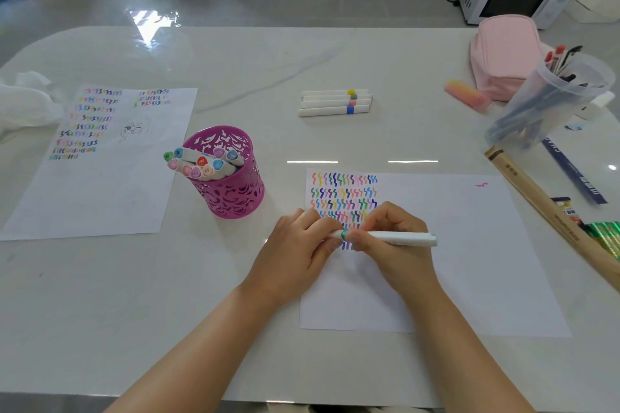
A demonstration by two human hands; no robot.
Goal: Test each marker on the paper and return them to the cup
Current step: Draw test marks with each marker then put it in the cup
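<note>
left hand [298, 245] and right hand [394, 245] gripping white marker [411, 239], over paper [469, 261], cup [235, 198] cap [201, 161] reads 190

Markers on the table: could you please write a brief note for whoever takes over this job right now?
The left hand pinches the cap end of a green-banded marker; the right hand grips its barrel. They hold it level over the paper. I cannot tell whether it is being capped or uncapped.
The pink cup, left of the paper, holds a bunch of markers. Beyond the paper, four markers lie side by side.
Done: several rows of coloured squiggles on the paper.
Left: put this marker in the cup, then probably test and return the four loose ones.
</note>
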